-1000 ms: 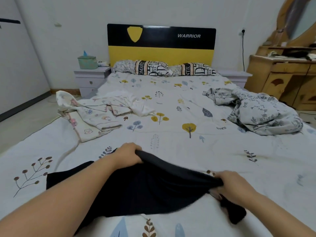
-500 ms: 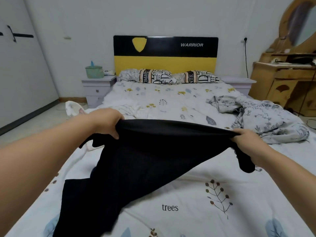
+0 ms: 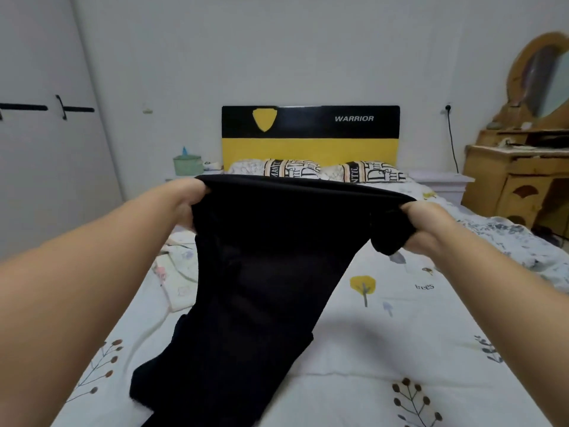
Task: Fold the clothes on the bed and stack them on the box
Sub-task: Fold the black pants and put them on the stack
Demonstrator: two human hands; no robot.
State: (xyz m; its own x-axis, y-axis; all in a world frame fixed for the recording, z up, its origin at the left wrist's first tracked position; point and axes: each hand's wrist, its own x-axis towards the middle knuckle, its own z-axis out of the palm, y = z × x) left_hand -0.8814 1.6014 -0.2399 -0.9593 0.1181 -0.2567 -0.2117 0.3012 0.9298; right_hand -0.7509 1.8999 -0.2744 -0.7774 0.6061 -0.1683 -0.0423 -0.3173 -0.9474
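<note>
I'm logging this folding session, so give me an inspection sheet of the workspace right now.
Surface: bed with a white sheet printed with trees and leaves.
Job's things: black garment held up by its top edge, lower end trailing on the bed; pale patterned clothes lying left; no box in view.
Clutter: crumpled floral bedding at right; two pillows at the headboard.
Hands: left hand and right hand each grip a top corner of the garment.
Cables: black cord hanging from a wall socket.
Surroundings: wooden dresser with mirror, nightstand with green container.
</note>
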